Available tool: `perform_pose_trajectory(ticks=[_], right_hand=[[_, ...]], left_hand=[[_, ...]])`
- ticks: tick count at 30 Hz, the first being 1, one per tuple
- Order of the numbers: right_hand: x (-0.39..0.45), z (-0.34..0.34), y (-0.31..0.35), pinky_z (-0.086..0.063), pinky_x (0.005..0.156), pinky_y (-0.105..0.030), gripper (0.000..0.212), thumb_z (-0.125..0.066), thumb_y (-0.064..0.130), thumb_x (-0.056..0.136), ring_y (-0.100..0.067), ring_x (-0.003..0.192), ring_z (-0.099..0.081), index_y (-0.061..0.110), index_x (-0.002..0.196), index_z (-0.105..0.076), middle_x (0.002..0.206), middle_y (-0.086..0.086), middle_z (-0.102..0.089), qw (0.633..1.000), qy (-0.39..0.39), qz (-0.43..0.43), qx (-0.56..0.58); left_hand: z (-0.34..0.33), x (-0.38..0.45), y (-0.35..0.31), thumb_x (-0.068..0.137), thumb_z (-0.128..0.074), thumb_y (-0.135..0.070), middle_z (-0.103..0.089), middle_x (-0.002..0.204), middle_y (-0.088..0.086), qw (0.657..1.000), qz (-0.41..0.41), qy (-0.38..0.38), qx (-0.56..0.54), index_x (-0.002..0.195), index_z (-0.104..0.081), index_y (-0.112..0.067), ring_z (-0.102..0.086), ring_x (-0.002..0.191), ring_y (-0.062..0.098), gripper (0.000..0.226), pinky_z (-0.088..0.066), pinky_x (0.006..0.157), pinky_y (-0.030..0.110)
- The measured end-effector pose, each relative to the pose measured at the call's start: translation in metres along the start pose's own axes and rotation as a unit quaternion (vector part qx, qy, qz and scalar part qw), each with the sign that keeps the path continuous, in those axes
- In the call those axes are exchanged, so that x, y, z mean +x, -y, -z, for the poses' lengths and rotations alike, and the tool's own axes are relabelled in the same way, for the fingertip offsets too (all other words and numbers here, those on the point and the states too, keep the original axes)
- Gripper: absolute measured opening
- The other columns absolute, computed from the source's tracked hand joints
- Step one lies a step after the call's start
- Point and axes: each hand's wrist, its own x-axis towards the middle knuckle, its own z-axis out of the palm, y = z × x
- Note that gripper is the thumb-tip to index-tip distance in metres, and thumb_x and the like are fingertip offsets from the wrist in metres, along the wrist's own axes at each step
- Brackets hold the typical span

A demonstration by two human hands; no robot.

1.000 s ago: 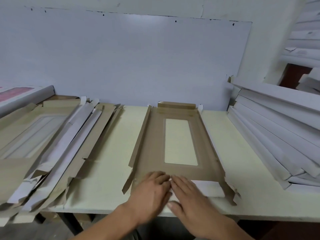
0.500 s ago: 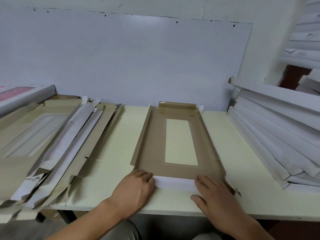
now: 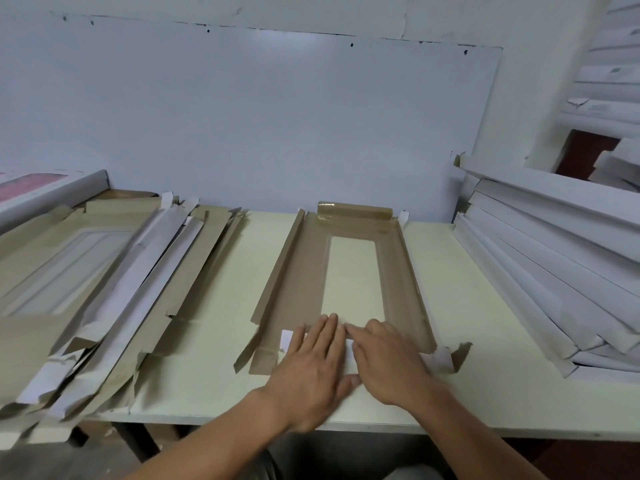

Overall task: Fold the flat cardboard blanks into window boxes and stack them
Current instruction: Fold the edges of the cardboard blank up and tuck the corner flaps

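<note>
blank: the cardboard blank (image 3: 304,289) lies brown side up in the middle of the frame on the desk (image 3: 485,323), its window opening showing the desk through it; long side flaps partly raised, the far end flap standing up against the wall.
near flap: the white near flap (image 3: 289,339) is folded in over the blank's lower edge, under my palms.
left hand: my left hand (image 3: 311,362) lies flat, fingers straight and together, pressing the flap down; it grips nothing.
right hand: my right hand (image 3: 388,358) is flat too, fingers (image 3: 356,332) stretched toward the left hand's fingertips, pressing, nothing held.
feel, i judge: thin, light board, stiff along the panels, weak at the creases; the window frame is narrow and would buckle.
where to hold: press on the crease lines, lift by the long side flaps, not the window edge.
risk: the torn-looking corner tab (image 3: 457,355) at lower right may snag.
supply: more flat blanks (image 3: 104,289) at left.
done: folded white boxes (image 3: 554,271) stacked at right.
</note>
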Motion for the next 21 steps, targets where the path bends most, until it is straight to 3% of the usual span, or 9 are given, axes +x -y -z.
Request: perform_pose_trajectory(ticks=[3, 5, 7, 11, 14, 17, 19, 20, 21], right_hand=[[0.008, -0.006, -0.004, -0.022, 0.113, -0.042, 0.054, -0.015, 0.048, 0.104, -0.022, 0.136, -0.030, 0.032, 0.155, -0.014, 0.153, 0.002, -0.032, 0.997, 0.060, -0.024, -0.044], [0.010, -0.014, -0.006, -0.002, 0.119, -0.052, 0.057, -0.008, 0.052, 0.103, -0.025, 0.151, -0.002, 0.035, 0.156, 0.005, 0.165, 0.005, -0.003, 0.992, 0.113, -0.031, -0.051], [0.011, -0.021, -0.008, 0.012, 0.117, -0.054, 0.059, -0.004, 0.055, 0.102, -0.022, 0.150, 0.020, 0.038, 0.153, 0.018, 0.164, 0.007, 0.019, 0.988, 0.142, -0.040, -0.049], [0.005, -0.023, -0.024, 0.015, 0.118, -0.049, 0.060, -0.002, 0.053, 0.101, -0.018, 0.147, 0.027, 0.034, 0.153, 0.022, 0.161, 0.007, 0.028, 0.985, 0.156, -0.057, -0.038], [-0.002, -0.020, -0.038, 0.010, 0.121, -0.046, 0.060, -0.002, 0.049, 0.102, -0.015, 0.149, 0.024, 0.027, 0.155, 0.018, 0.163, 0.007, 0.024, 0.985, 0.151, -0.072, -0.036], [-0.004, -0.018, -0.039, 0.001, 0.122, -0.045, 0.058, -0.008, 0.042, 0.104, -0.016, 0.152, 0.012, 0.024, 0.158, 0.007, 0.165, 0.006, 0.012, 0.985, 0.136, -0.085, -0.057], [-0.004, -0.011, -0.038, -0.014, 0.120, -0.043, 0.051, -0.015, 0.037, 0.105, -0.019, 0.150, -0.012, 0.025, 0.155, -0.019, 0.163, 0.004, -0.015, 0.991, 0.092, -0.073, -0.067], [-0.003, -0.006, -0.039, -0.025, 0.114, -0.040, 0.044, -0.019, 0.035, 0.105, -0.017, 0.140, -0.029, 0.029, 0.142, -0.040, 0.151, 0.005, -0.037, 0.995, 0.062, -0.057, -0.046], [-0.002, 0.000, -0.039, -0.035, 0.103, -0.038, 0.037, -0.022, 0.034, 0.104, -0.015, 0.121, -0.045, 0.032, 0.115, -0.057, 0.125, 0.008, -0.055, 0.998, 0.036, -0.043, -0.015]], left_hand=[[-0.006, 0.006, 0.004, 0.089, -0.004, -0.078, 0.026, 0.159, 0.003, 0.998, 0.004, 0.058, -0.016, 0.153, 0.018, -0.015, 0.030, 0.145, 0.017, 0.093, 0.013, 0.121, 0.042], [-0.007, 0.009, 0.007, 0.083, -0.004, -0.085, 0.028, 0.159, 0.002, 0.993, 0.004, 0.112, -0.031, 0.152, 0.023, -0.018, 0.034, 0.142, 0.015, 0.100, 0.010, 0.121, 0.043], [-0.004, 0.010, 0.008, 0.077, -0.003, -0.091, 0.030, 0.158, 0.002, 0.989, 0.005, 0.148, -0.027, 0.151, 0.024, -0.019, 0.038, 0.140, 0.014, 0.106, 0.012, 0.121, 0.043], [0.007, 0.003, 0.009, 0.072, 0.006, -0.093, 0.025, 0.160, 0.010, 0.979, 0.015, 0.180, 0.090, 0.151, 0.021, -0.010, 0.032, 0.143, 0.023, 0.115, 0.018, 0.117, 0.051], [0.017, -0.004, 0.006, 0.074, 0.009, -0.089, 0.007, 0.162, 0.018, 0.962, 0.025, 0.191, 0.193, 0.152, 0.011, -0.001, 0.027, 0.146, 0.028, 0.118, 0.023, 0.110, 0.059], [0.029, -0.012, 0.005, 0.079, 0.006, -0.085, -0.017, 0.161, 0.016, 0.969, 0.026, 0.146, 0.197, 0.153, -0.022, -0.003, 0.022, 0.148, 0.028, 0.114, 0.023, 0.109, 0.061], [0.041, -0.021, 0.019, 0.078, 0.008, -0.084, -0.002, 0.165, 0.005, 0.993, 0.051, 0.055, 0.096, 0.155, -0.020, -0.014, 0.021, 0.149, 0.017, 0.108, 0.023, 0.112, 0.056], [0.047, -0.026, 0.031, 0.078, 0.008, -0.084, 0.008, 0.165, -0.002, 0.997, 0.077, 0.004, 0.028, 0.157, -0.010, -0.020, 0.021, 0.148, 0.011, 0.103, 0.021, 0.115, 0.051], [0.052, -0.030, 0.045, 0.082, 0.003, -0.081, 0.011, 0.164, -0.006, 0.992, 0.111, -0.043, -0.046, 0.158, -0.002, -0.024, 0.018, 0.148, 0.007, 0.095, 0.015, 0.119, 0.045]])
